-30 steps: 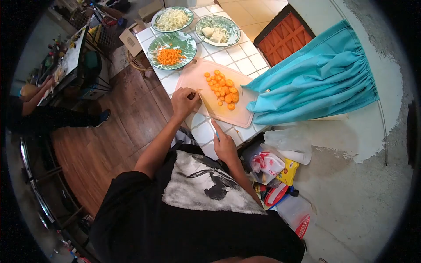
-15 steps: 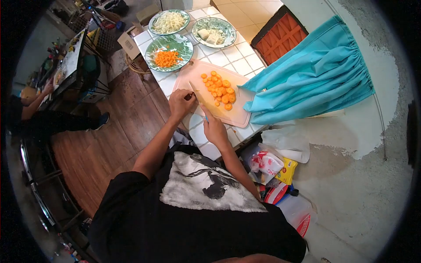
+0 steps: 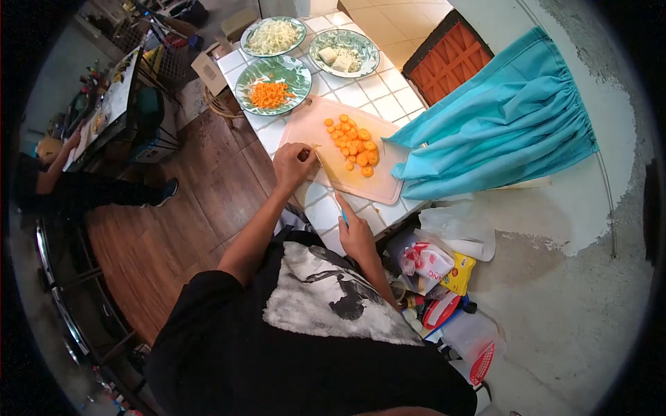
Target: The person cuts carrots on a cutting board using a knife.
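My right hand (image 3: 357, 236) is closed round the blue handle of a knife (image 3: 325, 171), whose blade points up and left over the near edge of a pink cutting board (image 3: 305, 125). My left hand (image 3: 293, 165) is at the board's left edge beside the blade tip, its fingers curled together; what they pinch is too small to make out. Round orange carrot slices (image 3: 354, 144) lie in a cluster on the board, right of the blade. Behind the board stands a green plate (image 3: 288, 67) with shredded carrot (image 3: 270, 94).
Farther back are a plate of pale shreds (image 3: 272, 36) and a plate with pale chunks (image 3: 345, 53). A turquoise curtain (image 3: 496, 132) hangs at the table's right. Bags and containers (image 3: 430, 263) sit below it. Another person's arm (image 3: 59, 163) is at a far-left table.
The knife first slid forward and up past my left fingers, then drew back towards me with my right hand. My left hand stays at the board's left edge, and the view shifted slightly.
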Demonstrator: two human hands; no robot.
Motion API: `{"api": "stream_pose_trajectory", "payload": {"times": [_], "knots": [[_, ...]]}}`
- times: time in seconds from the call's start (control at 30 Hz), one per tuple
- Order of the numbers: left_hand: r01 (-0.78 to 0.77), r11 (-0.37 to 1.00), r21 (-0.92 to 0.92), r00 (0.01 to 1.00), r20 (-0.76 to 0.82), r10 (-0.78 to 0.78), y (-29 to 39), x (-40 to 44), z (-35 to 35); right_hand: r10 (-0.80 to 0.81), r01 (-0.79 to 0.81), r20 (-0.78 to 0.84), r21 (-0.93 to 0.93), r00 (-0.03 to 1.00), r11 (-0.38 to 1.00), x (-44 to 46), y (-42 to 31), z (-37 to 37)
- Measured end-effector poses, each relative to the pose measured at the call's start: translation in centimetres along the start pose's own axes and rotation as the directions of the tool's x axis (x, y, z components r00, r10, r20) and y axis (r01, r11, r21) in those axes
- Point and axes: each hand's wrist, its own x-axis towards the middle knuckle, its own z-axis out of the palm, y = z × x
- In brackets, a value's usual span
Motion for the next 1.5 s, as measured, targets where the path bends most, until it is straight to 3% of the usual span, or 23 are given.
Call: {"api": "stream_pose_trajectory", "payload": {"times": [0.63, 0.8, 0.97, 1.07, 1.17, 1.2, 1.27, 1.3, 1.33, 1.4, 1.47, 1.5], "knots": [[-0.055, 0.998, 0.038, 0.998, 0.045, 0.053, -0.3, -0.1, -0.4, -0.013, 0.013, 0.005, -0.103, 1.000, 0.995, 0.9, -0.4, 0.4], [-0.059, 0.998, -0.007, 0.998, -0.003, 0.059, 0.4, 0.0, -0.5, -0.128, 0.125, -0.106, -0.028, 0.986, 0.992, 3.5, 0.3, 1.6], [-0.067, 0.997, 0.024, 0.997, 0.028, 0.067, 0.5, 0.0, -0.4, -0.083, 0.074, -0.085, -0.106, 0.993, 0.992, 4.9, -0.5, 1.8], [-0.045, 0.998, 0.041, 0.996, 0.074, 0.042, 0.1, -0.2, -0.8, -0.048, 0.046, -0.041, -0.041, 0.998, 0.998, 4.3, -0.4, 1.8], [-0.055, 0.997, 0.057, 0.997, 0.065, 0.051, 0.2, 0.0, -0.6, -0.107, 0.118, -0.068, 0.193, 0.992, 0.974, 3.3, 1.2, 1.0], [-0.047, 0.998, 0.044, 0.998, 0.053, 0.045, 0.5, 0.1, -0.7, -0.109, 0.120, -0.064, 0.195, 0.992, 0.974, 2.8, 1.0, 0.4], [-0.040, 0.999, 0.036, 0.998, 0.043, 0.039, 0.8, 0.1, -0.9, 0.004, 0.012, -0.055, 0.289, 0.998, 0.957, 1.6, 0.6, -0.6], [-0.012, 1.000, 0.019, 0.999, 0.047, 0.011, 0.9, 0.1, -1.0, -0.087, 0.128, -0.171, 0.246, 0.981, 0.961, 1.7, 2.3, 0.3], [0.018, 1.000, 0.001, 0.998, 0.054, -0.018, 0.9, 0.1, -1.0, -0.083, 0.125, -0.172, 0.251, 0.982, 0.960, 1.6, 2.8, 0.3], [0.063, 0.997, -0.045, 0.995, 0.076, -0.059, 0.7, -0.1, -0.9, -0.222, 0.276, -0.249, 0.205, 0.943, 0.939, 1.3, 3.7, -0.1], [0.107, 0.990, -0.092, 0.990, 0.099, -0.098, 0.5, -0.1, -1.0, -0.143, 0.184, -0.186, 0.226, 0.972, 0.956, 1.1, 4.1, -0.6], [0.022, 0.997, -0.071, 0.990, 0.141, -0.012, 0.4, 0.0, -1.4, -0.113, 0.146, -0.150, 0.234, 0.982, 0.961, 1.1, 4.3, -0.7]]}}
